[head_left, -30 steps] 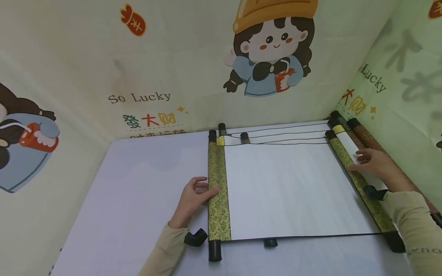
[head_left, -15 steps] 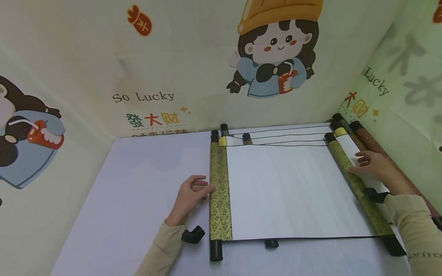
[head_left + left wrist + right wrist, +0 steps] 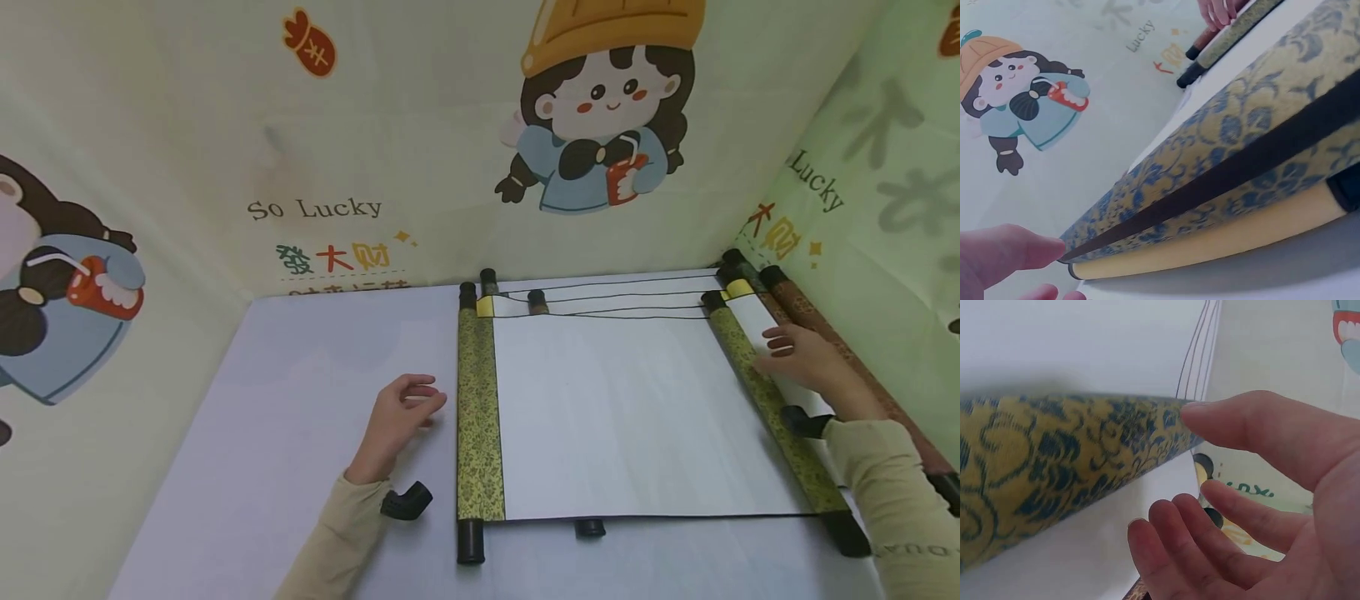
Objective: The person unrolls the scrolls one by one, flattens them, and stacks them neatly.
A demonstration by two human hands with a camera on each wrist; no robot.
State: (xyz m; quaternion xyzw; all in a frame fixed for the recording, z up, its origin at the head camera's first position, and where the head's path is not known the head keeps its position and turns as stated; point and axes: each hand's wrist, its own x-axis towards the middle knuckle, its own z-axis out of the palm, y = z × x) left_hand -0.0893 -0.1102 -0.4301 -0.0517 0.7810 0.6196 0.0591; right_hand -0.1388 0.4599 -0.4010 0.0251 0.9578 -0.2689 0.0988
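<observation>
A white hanging scroll (image 3: 637, 417) lies partly unrolled on the table, with yellow-green patterned cloth along its left end (image 3: 480, 417). My left hand (image 3: 390, 429) hovers just left of that end, fingers loosely bent and holding nothing. In the left wrist view its thumb overlaps the far tip of the patterned cloth (image 3: 1229, 137), above a pale wooden rod (image 3: 1222, 250). At the right, my right hand (image 3: 813, 367) has its thumb against the patterned roll (image 3: 757, 392). Its other fingers spread apart beside the roll, as the right wrist view shows.
Brown patterned rolls (image 3: 817, 312) lie along the right wall. Thin dark cords (image 3: 630, 296) cross behind the sheet. A black rod cap (image 3: 590, 528) sticks out under the sheet's near edge. Printed cloth walls (image 3: 420, 125) stand behind and at both sides.
My left thumb has come off the scroll's left end and that hand has moved left. My right hand and the right roll have shifted slightly left.
</observation>
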